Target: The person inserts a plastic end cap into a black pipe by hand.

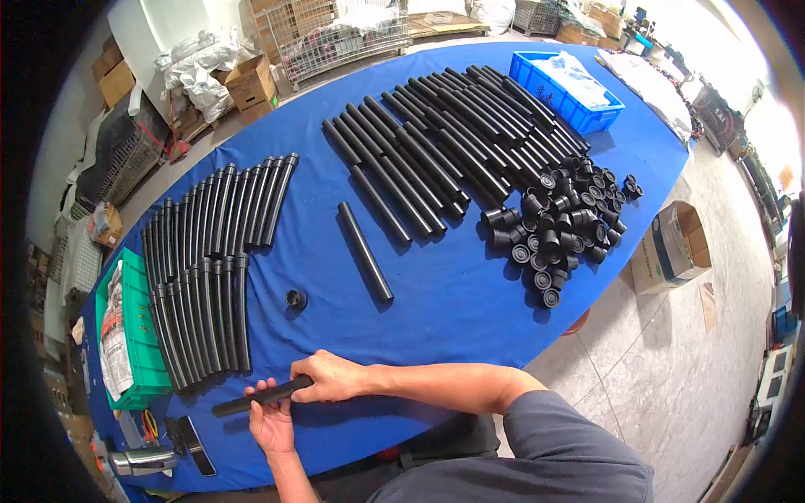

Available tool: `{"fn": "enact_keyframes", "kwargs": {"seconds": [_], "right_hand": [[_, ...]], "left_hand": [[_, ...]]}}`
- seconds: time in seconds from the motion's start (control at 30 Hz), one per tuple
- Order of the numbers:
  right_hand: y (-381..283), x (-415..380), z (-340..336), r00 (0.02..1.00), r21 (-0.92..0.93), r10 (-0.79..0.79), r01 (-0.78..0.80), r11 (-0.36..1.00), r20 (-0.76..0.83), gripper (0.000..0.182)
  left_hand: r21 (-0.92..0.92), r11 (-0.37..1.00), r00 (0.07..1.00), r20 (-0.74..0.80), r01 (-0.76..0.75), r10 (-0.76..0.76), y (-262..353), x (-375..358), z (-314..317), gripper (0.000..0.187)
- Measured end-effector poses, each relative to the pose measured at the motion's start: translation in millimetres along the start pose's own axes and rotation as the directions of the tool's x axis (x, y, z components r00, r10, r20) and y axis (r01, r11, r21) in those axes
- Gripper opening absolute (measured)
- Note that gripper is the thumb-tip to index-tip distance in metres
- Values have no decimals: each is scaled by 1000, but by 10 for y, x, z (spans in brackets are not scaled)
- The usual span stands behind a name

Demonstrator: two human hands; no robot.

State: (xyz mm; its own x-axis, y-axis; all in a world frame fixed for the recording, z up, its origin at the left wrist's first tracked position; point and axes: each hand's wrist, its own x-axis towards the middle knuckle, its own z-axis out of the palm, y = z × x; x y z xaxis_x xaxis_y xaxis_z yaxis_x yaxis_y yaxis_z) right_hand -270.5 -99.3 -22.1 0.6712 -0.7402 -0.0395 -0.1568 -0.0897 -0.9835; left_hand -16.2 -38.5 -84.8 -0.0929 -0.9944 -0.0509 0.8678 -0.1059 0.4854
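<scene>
A black plastic tube (231, 407) lies nearly level across my two hands near the front edge of the table. My left hand (272, 426) grips it from below around its middle, fingers curled up. My right hand (331, 376) is closed over its right end, hiding that end and whatever may be on it. A single black cap (295, 298) rests on the cloth beyond my hands. Another loose tube (365, 251) lies by itself farther up. To the left, rows of tubes with collared ends (205, 277) lie side by side.
Many plain tubes (436, 134) are laid out at the back, beside a heap of black caps (562, 222). A blue crate (520, 71) stands back right and a green crate (151, 352) at left. Near the front left lie a phone (197, 447) and a metal-bodied tool (142, 460).
</scene>
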Motion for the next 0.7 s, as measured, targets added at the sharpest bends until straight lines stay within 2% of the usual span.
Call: {"fn": "enact_keyframes", "kwargs": {"seconds": [0.03,0.07,0.17,0.27,0.37,0.4,0.47,0.57,0.6,0.63,0.67,0.7], "right_hand": [[160,28,91,973,-128,-200,185,974,-116,34],[316,57,170,894,-271,-401,343,899,-201,33],[258,18,182,877,-398,-453,361,843,-164,33],[244,55,142,935,-126,-334,319,939,-117,34],[230,50,103,961,-117,-266,256,960,-74,33],[160,31,71,989,38,-135,137,990,-53,30],[-25,-20,10,992,327,114,-124,937,49,25],[-14,-24,-2,997,203,73,-72,976,6,28],[62,-8,39,990,-10,-107,107,994,-93,28],[170,11,111,943,-235,-298,259,937,-148,29],[274,26,176,861,-454,-485,373,809,-156,29],[274,17,188,863,-429,-483,383,818,-149,31]], "left_hand": [[11,1000,1000,-14,-9,9,-4,7,-35,26],[22,1000,999,-28,-18,18,0,10,-65,26],[-28,1000,998,-56,-10,8,7,7,-71,27],[-29,1000,999,-30,11,-12,14,10,-53,28],[-25,1000,999,-50,9,-10,16,7,-65,28],[-15,1000,1000,-30,3,-3,10,7,-43,27],[2,1000,1000,11,-12,12,-8,-1,16,27],[33,999,999,-32,-38,39,-14,1,-27,27],[14,1000,999,-40,-28,28,-6,3,-35,27],[-5,1000,999,-49,-18,17,3,3,-45,27],[-25,1000,998,-58,-8,6,5,1,-52,27],[-32,999,998,-59,-4,2,5,-2,-49,27]]}}
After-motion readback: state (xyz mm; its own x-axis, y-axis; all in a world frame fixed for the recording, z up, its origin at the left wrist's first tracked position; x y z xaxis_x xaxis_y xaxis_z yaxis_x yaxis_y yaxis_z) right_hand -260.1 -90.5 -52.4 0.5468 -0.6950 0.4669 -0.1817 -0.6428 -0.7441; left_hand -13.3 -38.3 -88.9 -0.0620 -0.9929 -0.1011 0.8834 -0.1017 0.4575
